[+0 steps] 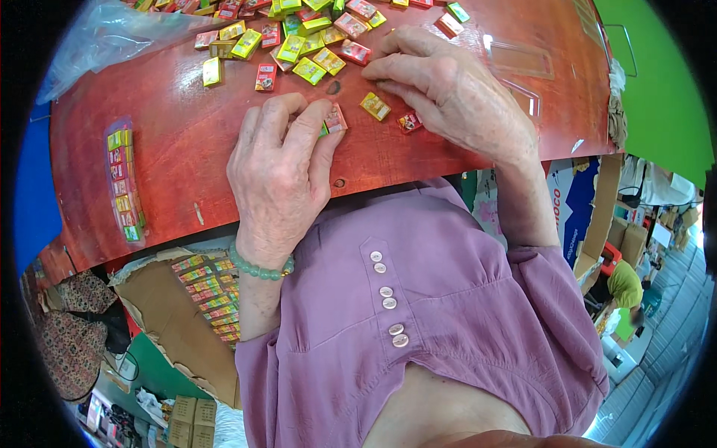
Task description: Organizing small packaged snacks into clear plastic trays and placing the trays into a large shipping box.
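Note:
On a reddish-brown table (187,164), my left hand (280,175) pinches a few small coloured boxes (334,119) between its fingertips, a green one and a pink one showing. My right hand (448,89) lies palm down just to the right, fingers spread and reaching toward a heap of small yellow, red and pink boxes (299,45) at the far edge. A yellow box (375,106) and a red box (409,122) lie loose under the right hand's fingers.
A clear sleeve packed with a row of boxes (123,183) lies at the table's left. A clear plastic bag (104,33) sits far left, empty clear trays (523,60) far right. A cardboard box with filled sleeves (209,299) stands below the table.

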`<action>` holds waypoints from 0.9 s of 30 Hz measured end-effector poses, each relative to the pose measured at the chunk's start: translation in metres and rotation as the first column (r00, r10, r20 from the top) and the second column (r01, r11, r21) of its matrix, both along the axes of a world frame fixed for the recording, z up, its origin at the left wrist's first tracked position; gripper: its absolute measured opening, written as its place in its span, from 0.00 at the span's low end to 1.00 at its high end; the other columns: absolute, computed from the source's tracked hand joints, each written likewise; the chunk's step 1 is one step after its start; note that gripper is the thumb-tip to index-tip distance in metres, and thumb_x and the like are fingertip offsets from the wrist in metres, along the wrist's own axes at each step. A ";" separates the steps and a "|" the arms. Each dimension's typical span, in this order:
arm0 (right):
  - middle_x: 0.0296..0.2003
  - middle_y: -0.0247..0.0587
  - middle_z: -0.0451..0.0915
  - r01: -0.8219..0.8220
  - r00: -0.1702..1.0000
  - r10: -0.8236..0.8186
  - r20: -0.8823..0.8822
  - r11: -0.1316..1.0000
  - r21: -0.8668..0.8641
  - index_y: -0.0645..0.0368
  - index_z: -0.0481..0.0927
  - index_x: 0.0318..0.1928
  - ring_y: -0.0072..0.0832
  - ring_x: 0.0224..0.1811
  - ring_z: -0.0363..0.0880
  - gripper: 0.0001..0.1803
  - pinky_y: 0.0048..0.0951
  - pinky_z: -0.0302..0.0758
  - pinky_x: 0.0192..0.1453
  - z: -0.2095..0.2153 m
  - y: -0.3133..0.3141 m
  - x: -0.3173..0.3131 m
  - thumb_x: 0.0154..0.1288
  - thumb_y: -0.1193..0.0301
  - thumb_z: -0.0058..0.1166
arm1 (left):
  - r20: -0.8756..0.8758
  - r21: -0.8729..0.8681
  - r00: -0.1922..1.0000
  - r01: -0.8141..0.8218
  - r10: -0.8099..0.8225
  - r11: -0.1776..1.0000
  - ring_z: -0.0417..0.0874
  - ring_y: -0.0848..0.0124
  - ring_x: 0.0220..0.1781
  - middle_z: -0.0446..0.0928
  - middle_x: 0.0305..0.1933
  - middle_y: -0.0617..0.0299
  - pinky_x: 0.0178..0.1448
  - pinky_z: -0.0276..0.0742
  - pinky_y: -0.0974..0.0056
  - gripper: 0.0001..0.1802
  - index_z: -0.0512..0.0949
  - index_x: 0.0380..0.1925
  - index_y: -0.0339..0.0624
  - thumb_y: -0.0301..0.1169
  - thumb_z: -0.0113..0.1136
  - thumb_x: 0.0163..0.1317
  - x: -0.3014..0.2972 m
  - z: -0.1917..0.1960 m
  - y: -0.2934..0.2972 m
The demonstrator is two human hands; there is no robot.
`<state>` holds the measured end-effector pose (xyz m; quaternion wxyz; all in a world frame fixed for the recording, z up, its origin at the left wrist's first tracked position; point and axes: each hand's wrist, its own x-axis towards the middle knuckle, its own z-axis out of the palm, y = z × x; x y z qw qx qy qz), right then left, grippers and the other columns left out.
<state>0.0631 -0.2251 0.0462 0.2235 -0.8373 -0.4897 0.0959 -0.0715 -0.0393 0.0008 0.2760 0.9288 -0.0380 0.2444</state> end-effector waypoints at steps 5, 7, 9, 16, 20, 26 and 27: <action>0.45 0.46 0.81 0.092 0.996 -0.092 0.005 0.989 -0.112 0.63 0.84 0.49 0.45 0.47 0.82 0.12 0.41 0.79 0.52 0.005 -0.009 -0.007 0.66 0.76 0.58 | -0.013 -0.047 0.997 0.082 -0.082 0.996 0.79 0.59 0.40 0.77 0.43 0.58 0.42 0.78 0.56 0.16 0.82 0.43 0.39 0.26 0.73 0.53 0.000 0.001 0.001; 0.44 0.47 0.81 0.100 0.995 -0.100 0.008 0.986 -0.130 0.63 0.84 0.49 0.46 0.46 0.82 0.12 0.41 0.78 0.51 0.004 -0.013 -0.009 0.67 0.76 0.57 | -0.011 -0.041 0.996 0.085 -0.085 0.996 0.79 0.59 0.40 0.77 0.43 0.58 0.42 0.78 0.56 0.16 0.82 0.43 0.39 0.26 0.73 0.53 0.000 0.002 0.000; 0.38 0.46 0.81 0.076 0.995 -0.074 0.066 0.997 -0.031 0.63 0.84 0.48 0.44 0.42 0.83 0.11 0.40 0.79 0.47 0.005 -0.017 -0.011 0.68 0.73 0.58 | -0.008 -0.036 0.996 0.088 -0.089 0.995 0.79 0.59 0.40 0.77 0.43 0.58 0.42 0.78 0.56 0.16 0.82 0.42 0.39 0.26 0.73 0.53 0.000 0.002 -0.001; 0.35 0.45 0.80 0.269 0.962 -0.270 -0.047 0.963 -0.039 0.63 0.79 0.46 0.38 0.37 0.83 0.16 0.36 0.80 0.40 0.011 -0.030 -0.035 0.61 0.70 0.69 | 0.006 -0.019 0.998 0.067 -0.067 0.998 0.80 0.59 0.41 0.77 0.43 0.58 0.43 0.79 0.56 0.16 0.82 0.43 0.39 0.27 0.73 0.53 -0.002 0.000 -0.002; 0.38 0.43 0.80 0.267 0.962 -0.263 -0.078 0.963 0.044 0.62 0.76 0.49 0.36 0.36 0.82 0.19 0.35 0.80 0.43 0.000 -0.032 -0.042 0.59 0.73 0.70 | 0.016 -0.020 0.997 0.072 -0.071 0.997 0.80 0.59 0.41 0.77 0.43 0.58 0.43 0.79 0.56 0.17 0.82 0.43 0.40 0.27 0.73 0.53 0.000 0.000 -0.002; 0.41 0.44 0.80 0.177 0.983 -0.174 -0.048 0.982 0.065 0.60 0.77 0.57 0.39 0.40 0.82 0.25 0.37 0.80 0.47 0.015 -0.035 -0.032 0.58 0.78 0.66 | 0.009 -0.030 0.997 0.073 -0.073 0.997 0.80 0.59 0.41 0.77 0.43 0.58 0.42 0.79 0.56 0.17 0.82 0.43 0.40 0.26 0.74 0.52 0.000 0.001 -0.001; 0.42 0.44 0.80 0.102 0.994 -0.098 -0.048 0.990 0.099 0.59 0.77 0.59 0.40 0.41 0.82 0.26 0.38 0.79 0.48 0.017 -0.033 -0.029 0.58 0.79 0.65 | 0.009 -0.030 0.997 0.071 -0.071 0.997 0.80 0.59 0.41 0.77 0.43 0.58 0.42 0.79 0.56 0.17 0.82 0.43 0.40 0.26 0.74 0.52 -0.001 0.000 -0.002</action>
